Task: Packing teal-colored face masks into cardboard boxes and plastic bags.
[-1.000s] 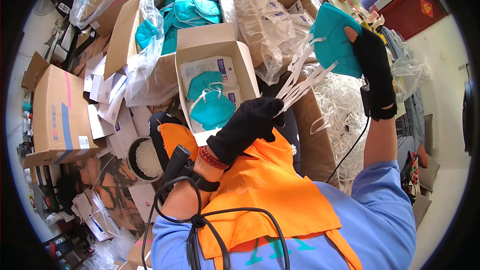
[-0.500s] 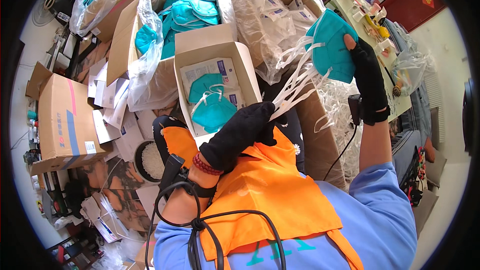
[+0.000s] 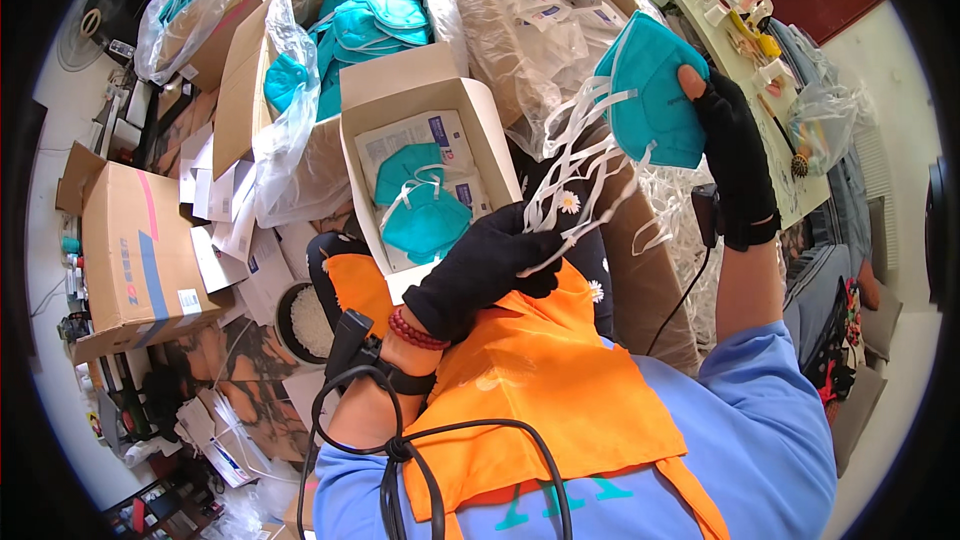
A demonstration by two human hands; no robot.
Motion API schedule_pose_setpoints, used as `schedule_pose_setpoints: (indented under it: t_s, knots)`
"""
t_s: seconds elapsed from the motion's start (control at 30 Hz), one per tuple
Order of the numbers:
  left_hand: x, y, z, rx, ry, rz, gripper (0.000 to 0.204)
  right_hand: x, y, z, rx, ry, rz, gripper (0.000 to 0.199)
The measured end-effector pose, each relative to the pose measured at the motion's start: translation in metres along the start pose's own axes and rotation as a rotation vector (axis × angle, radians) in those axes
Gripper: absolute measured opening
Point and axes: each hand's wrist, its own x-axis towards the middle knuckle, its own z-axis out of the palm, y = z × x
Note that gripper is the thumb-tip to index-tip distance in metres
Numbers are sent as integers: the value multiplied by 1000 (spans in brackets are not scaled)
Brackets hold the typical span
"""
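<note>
Above the orange apron, the right hand in a black glove is raised and clamped on a teal cup-shaped face mask, thumb on its upper edge, fingers behind it; white elastic straps trail from the mask down and leftward to the left hand in a black glove, which is closed around their loose ends just over the apron; the two hands are apart, joined only by the straps. Just beside the left hand sits a small open cardboard box, its flap standing up at the back; inside lie two or three more teal masks on top of white printed paper packets. Behind that box stands a large cardboard carton lined with clear plastic, heaped with loose teal masks; to its right another plastic-lined carton holds white wrapped packets, and a tangle of white straps spills down its side near the right forearm. Far left, a closed brown shipping box with a blue and pink stripe rests on the cluttered floor among flat white cartons; a clear plastic bag with teal pieces lies at the top left.
</note>
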Motion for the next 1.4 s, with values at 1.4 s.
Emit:
schedule_pose_setpoints:
  t_s: [1.4]
  knots:
    - [-58, 0, 5, 503, 185, 317, 15, -119, -10, 76, 928, -642, 415, 53]
